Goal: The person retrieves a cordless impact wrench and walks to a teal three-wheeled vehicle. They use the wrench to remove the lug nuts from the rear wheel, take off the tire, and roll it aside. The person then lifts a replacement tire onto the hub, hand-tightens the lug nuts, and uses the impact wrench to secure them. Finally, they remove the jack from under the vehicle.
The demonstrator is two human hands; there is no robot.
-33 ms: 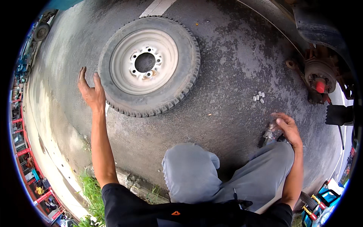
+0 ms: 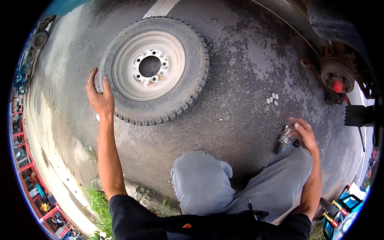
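A wheel (image 2: 149, 34) lies flat on the pavement ahead of me to the left, its pale steel rim pierced by several bolt holes around a large centre opening. My left hand (image 2: 101, 98) is raised by its near left edge, thumb and fingers apart, holding nothing; I cannot tell whether it touches the tyre. Above my right knee, my right hand (image 2: 306, 138) has curved, parted fingers. Beside its fingertips is a metal tool (image 2: 283, 140), partly hidden by my knee. Several silvery lug nuts (image 2: 272, 99) sit in a loose cluster on the ground beyond that hand.
A vehicle's bare wheel hub (image 2: 337, 74) with a red centre is at the right, near a black block-shaped part (image 2: 359, 116). Grass (image 2: 100, 204) grows along the kerb at lower left. Blue equipment (image 2: 340, 214) stands at lower right, red-framed shelving (image 2: 30, 168) at far left.
The view has shifted slightly, so the wheel and nuts appear a little further left. My left hand has turned a little, still beside the tyre; my right hand has hardly moved.
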